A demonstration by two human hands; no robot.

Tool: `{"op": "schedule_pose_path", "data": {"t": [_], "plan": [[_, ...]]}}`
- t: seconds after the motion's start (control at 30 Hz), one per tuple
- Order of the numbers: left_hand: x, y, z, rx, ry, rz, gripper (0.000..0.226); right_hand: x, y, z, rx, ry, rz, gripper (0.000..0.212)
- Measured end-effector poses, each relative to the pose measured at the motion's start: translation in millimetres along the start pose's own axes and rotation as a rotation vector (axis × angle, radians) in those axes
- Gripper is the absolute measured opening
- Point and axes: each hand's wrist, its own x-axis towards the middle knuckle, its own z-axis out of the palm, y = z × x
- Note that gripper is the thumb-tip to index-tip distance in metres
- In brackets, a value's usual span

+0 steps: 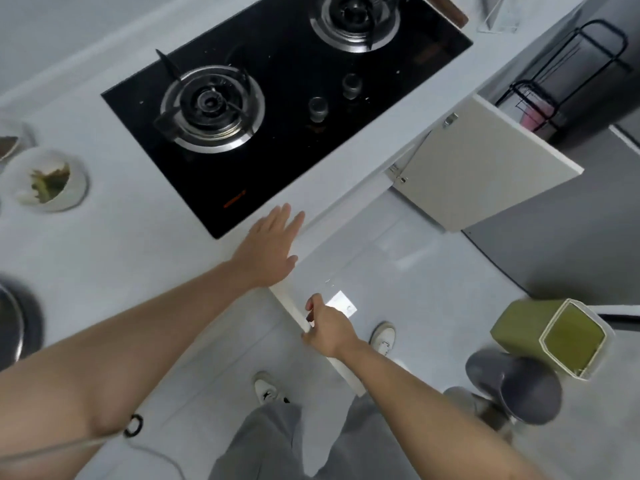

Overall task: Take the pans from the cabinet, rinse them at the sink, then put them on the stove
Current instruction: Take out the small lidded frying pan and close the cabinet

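Right grip (329, 327) pinches cabinet door (311, 317) edge; left (270, 247) flat on counter (138, 244).

white bowl (45, 180) – greens inside | green bin (554, 337) – floor | grey stool (516, 386)

- The left hand (268, 249) lies flat, palm down, fingers straight and close together, on the counter edge (313, 223) just in front of the stove.
- The left forearm runs bare from the lower left to that edge.
- The right hand (329, 327), below the counter edge, curls its fingers round the top edge of a cabinet door (294, 308).
- The right forearm comes in from the lower right.
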Motion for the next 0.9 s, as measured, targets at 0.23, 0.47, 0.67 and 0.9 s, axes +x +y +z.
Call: {"op": "schedule_pose_path", "data": {"t": [0.23, 0.47, 0.67, 0.9], "plan": [[18, 16, -28, -0.017, -0.22, -0.118, 0.077, 36, 28, -87, -0.166, 0.017, -0.118, 0.021], [22, 20, -41, -0.158, -0.365, -0.189, 0.076, 93, 36, -169, -0.346, 0.298, -0.204, 0.033], [42, 36, -66, -0.073, -0.419, -0.247, 0.054, 105, 44, -192, -0.491, 0.415, -0.055, 0.072], [154, 113, -110, -0.041, -0.137, -0.021, 0.06, 90, 105, -292, -0.241, 0.541, 0.032, 0.095]]}}
